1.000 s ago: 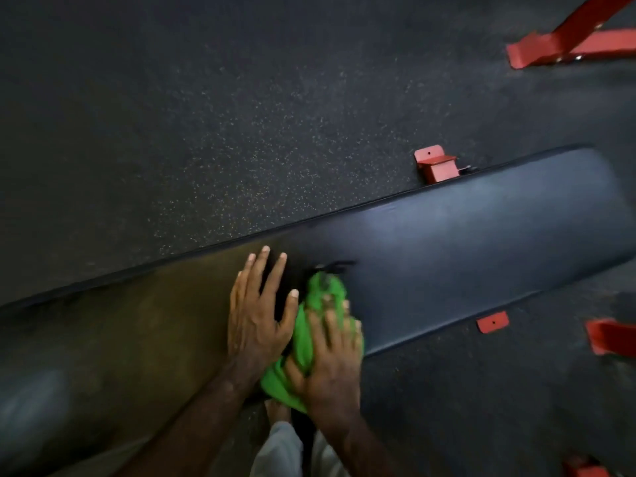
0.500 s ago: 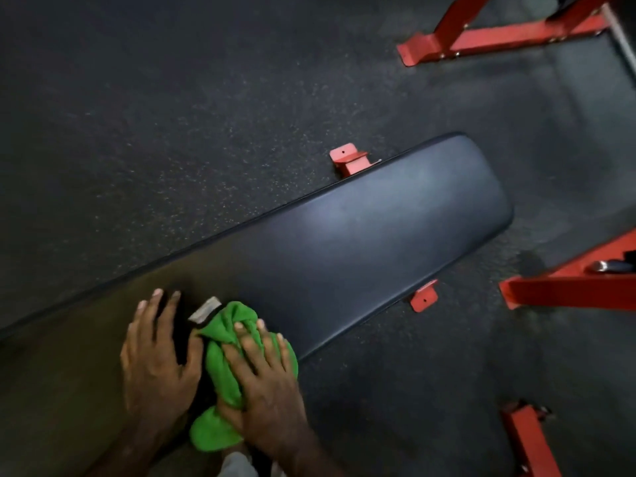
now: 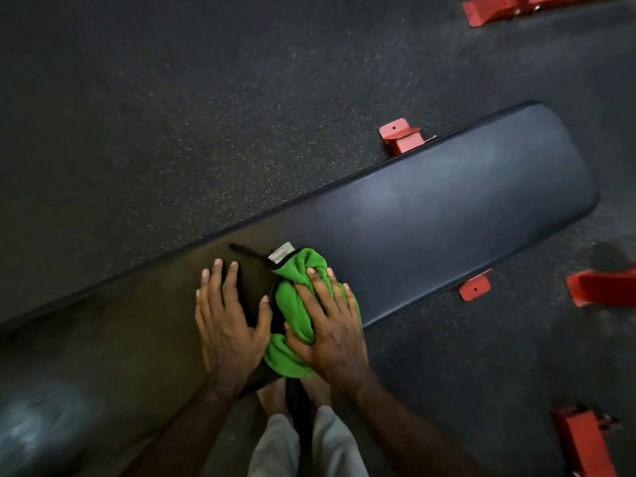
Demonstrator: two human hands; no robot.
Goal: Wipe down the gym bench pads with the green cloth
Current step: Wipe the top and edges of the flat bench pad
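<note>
**Hands on bench pad, cloth mid-wipe: hazards**

Right hand: fingers spread and pressing down on the bunched green cloth, thumb tucked into its folds. Left hand: released, flat on the bench pad just beside the cloth, holding nothing.

Cloth: wadded, on the pad's near edge, part hanging over it; white tag and black trim exposed.

Risks, as judged:
- Bunched cloth covers little surface, so streaks or missed strips are likely.
- Overhanging fold may slip off the edge toward the floor.
- The tag could drag on the vinyl instead of the cloth.
- The far end of the pad may go unwiped.
- Red frame feet lie near the person's bare feet: stubbing hazard.
</note>
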